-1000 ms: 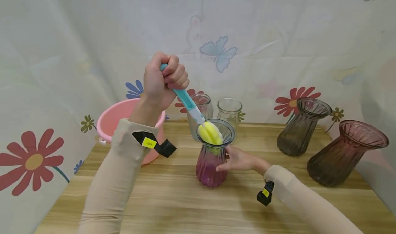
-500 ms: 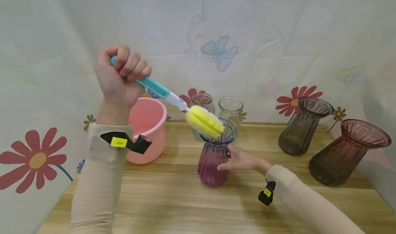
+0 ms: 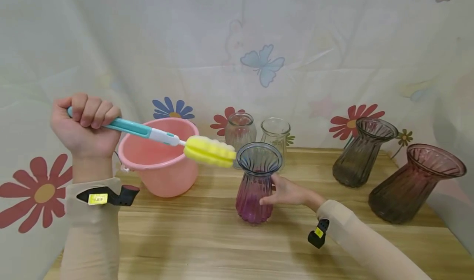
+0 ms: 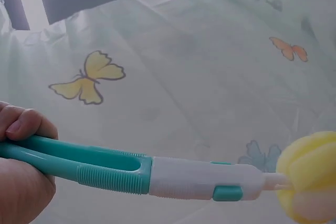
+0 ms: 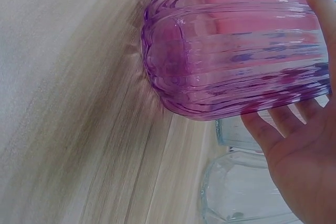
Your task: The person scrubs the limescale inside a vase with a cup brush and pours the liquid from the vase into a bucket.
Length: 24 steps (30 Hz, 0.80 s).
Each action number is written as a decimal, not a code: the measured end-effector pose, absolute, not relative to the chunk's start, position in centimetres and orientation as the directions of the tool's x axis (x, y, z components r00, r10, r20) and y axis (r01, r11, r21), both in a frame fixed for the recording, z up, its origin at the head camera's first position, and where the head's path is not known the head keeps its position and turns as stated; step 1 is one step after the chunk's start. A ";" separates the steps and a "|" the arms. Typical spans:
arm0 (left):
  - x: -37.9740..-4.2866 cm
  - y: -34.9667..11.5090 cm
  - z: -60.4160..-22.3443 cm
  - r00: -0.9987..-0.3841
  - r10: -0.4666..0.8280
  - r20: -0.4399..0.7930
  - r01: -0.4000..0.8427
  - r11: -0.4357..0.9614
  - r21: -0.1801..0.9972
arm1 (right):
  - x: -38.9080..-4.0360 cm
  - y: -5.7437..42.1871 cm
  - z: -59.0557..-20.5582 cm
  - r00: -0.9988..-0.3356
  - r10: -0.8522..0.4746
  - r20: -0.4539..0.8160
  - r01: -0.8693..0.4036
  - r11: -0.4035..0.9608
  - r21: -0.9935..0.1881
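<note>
My left hand (image 3: 89, 128) grips the turquoise handle of a bottle brush (image 3: 129, 127), held nearly level in the air. Its yellow sponge head (image 3: 209, 151) points right, in front of the bucket, with the tip beside the rim of a purple-blue ribbed glass vase (image 3: 255, 197). Whether tip and rim touch, I cannot tell. The vase stands upright on the table, and my right hand (image 3: 290, 191) holds it from the right side, thumb in front. In the right wrist view, the fingers (image 5: 262, 132) curl round the vase's far side (image 5: 210, 51).
A pink bucket (image 3: 166, 181) stands left of the vase. Behind the vase are two clear glass jars, one (image 3: 240, 132) left and one (image 3: 275, 128) right. On the right stand a grey ribbed vase (image 3: 357, 160) and a pink-brown one (image 3: 403, 193). A patterned cloth (image 3: 314, 33) hangs behind the wooden table (image 3: 222, 251).
My left hand has drawn the sponge head up out of the vase's mouth and swung left, then lower, so the brush has turned from steep to nearly level. My right hand and the vase stay put.
</note>
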<state>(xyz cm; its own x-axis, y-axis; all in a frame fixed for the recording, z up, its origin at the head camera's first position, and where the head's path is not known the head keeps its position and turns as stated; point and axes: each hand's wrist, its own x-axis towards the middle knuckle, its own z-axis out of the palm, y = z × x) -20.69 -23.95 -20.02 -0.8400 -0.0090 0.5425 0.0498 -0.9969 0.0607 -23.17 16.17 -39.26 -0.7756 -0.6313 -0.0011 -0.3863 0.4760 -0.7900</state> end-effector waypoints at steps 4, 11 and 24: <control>-21.0 -23.3 -19.6 -0.811 0.199 0.550 -0.002 -0.942 0.337 | -23.1 16.3 -39.5 -0.777 -0.629 -0.009 -0.377 0.477 -0.794; -22.8 -19.6 -20.6 -0.799 0.480 0.362 0.157 -0.414 0.897 | -23.1 16.2 -39.3 -0.779 -0.627 -0.014 -0.359 0.464 -0.809; -25.6 -11.8 -26.1 -0.904 0.394 -0.167 -0.013 0.366 0.930 | -23.3 16.3 -39.8 -0.778 -0.628 0.000 -0.365 0.452 -0.814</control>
<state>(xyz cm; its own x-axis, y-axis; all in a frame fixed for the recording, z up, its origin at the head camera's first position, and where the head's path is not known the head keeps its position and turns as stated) -25.63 -11.83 -26.15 -0.9039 0.3936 -0.1672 -0.0127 0.3662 0.9304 -23.30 16.32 -39.78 -0.7785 -0.6277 0.0004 -0.3648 0.4519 -0.8141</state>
